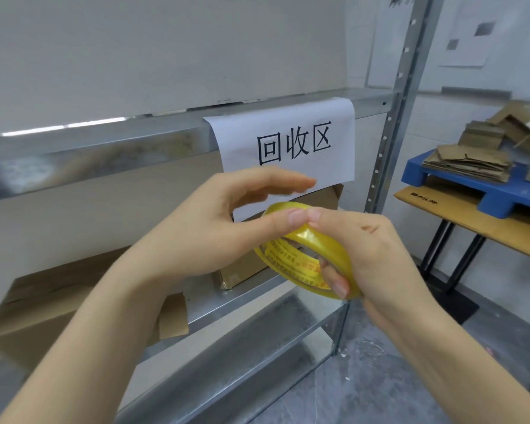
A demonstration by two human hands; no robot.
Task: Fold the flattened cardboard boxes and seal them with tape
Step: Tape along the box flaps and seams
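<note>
Fingers (337, 283) of right hand (377, 249) grip one tape roll (288, 267), left hand (227, 215) touching

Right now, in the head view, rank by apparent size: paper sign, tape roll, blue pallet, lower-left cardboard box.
1. cardboard box, partly hidden.
2. paper sign.
3. blue pallet and tape roll: alike; the roll is nearer the camera, the pallet cut by the frame edge, so unranked.
</note>
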